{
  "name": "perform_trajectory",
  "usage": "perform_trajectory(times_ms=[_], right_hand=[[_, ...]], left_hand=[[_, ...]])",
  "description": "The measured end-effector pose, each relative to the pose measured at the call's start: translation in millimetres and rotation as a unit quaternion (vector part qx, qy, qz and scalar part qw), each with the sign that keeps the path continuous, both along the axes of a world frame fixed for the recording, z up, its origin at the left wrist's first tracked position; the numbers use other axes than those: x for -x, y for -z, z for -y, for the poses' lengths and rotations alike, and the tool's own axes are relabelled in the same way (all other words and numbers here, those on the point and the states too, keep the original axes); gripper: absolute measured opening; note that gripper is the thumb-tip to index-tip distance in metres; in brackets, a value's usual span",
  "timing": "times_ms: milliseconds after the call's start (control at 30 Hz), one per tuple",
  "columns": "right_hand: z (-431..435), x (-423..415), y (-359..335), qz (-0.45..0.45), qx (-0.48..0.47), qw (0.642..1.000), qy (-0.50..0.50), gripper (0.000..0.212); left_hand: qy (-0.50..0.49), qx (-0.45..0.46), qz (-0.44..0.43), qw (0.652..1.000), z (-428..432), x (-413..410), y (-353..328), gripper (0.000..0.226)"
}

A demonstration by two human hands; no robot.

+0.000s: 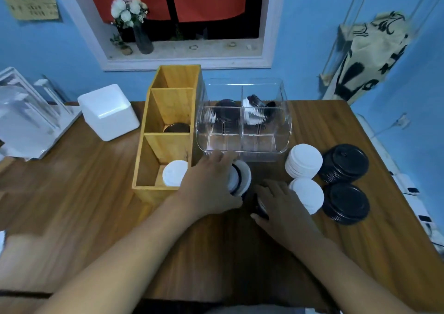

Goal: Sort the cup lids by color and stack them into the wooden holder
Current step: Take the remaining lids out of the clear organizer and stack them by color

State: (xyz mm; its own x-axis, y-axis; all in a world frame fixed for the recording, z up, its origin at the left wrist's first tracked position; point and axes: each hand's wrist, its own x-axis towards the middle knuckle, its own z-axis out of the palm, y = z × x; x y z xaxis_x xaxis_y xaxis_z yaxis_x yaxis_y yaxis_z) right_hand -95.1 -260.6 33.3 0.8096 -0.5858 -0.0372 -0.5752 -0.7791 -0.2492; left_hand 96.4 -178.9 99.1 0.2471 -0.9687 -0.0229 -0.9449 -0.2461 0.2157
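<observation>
A three-slot wooden holder (165, 131) stands on the table; white lids (173, 173) lie in its near slot and a black lid (177, 128) in the middle slot. My left hand (211, 184) grips a mixed stack of white and black lids (241, 178) lying on its side. My right hand (281, 205) holds a black lid (260, 205) just beside it. To the right sit two white stacks (304, 161) (308, 194) and two black stacks (343, 163) (346, 204).
A clear plastic organizer (242, 121) behind my hands holds more black and white lids. A white box (108, 112) and a clear rack (26, 114) stand at the left. The table's right edge runs near a power strip (413, 191).
</observation>
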Motion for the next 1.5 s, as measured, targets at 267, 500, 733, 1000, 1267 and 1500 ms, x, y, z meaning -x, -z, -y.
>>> perform_trajectory(times_ms=[267,500,733,1000,1267,1500], right_hand=[[-7,0,17,0.024,0.046,0.999,-0.009,0.079],[-3,1,5,0.109,-0.015,0.994,0.02,0.091],[22,-21,-4,0.076,-0.055,0.994,-0.063,0.085],[33,-45,-8,0.047,-0.069,0.993,-0.08,0.083],[-46,14,-13,0.123,-0.005,0.989,-0.077,0.083],[-68,23,19,0.073,-0.015,0.994,-0.083,0.08]], left_hand=[[-0.002,-0.021,0.006,1.0,-3,9,37,0.095],[0.012,0.042,-0.014,0.999,-34,11,26,0.108],[-0.016,0.074,-0.059,0.995,-115,8,44,0.104],[-0.056,0.035,-0.073,0.995,-117,2,71,0.105],[-0.081,0.073,-0.082,0.991,-135,-6,71,0.099],[-0.102,0.088,-0.1,0.986,-146,-17,76,0.066]])
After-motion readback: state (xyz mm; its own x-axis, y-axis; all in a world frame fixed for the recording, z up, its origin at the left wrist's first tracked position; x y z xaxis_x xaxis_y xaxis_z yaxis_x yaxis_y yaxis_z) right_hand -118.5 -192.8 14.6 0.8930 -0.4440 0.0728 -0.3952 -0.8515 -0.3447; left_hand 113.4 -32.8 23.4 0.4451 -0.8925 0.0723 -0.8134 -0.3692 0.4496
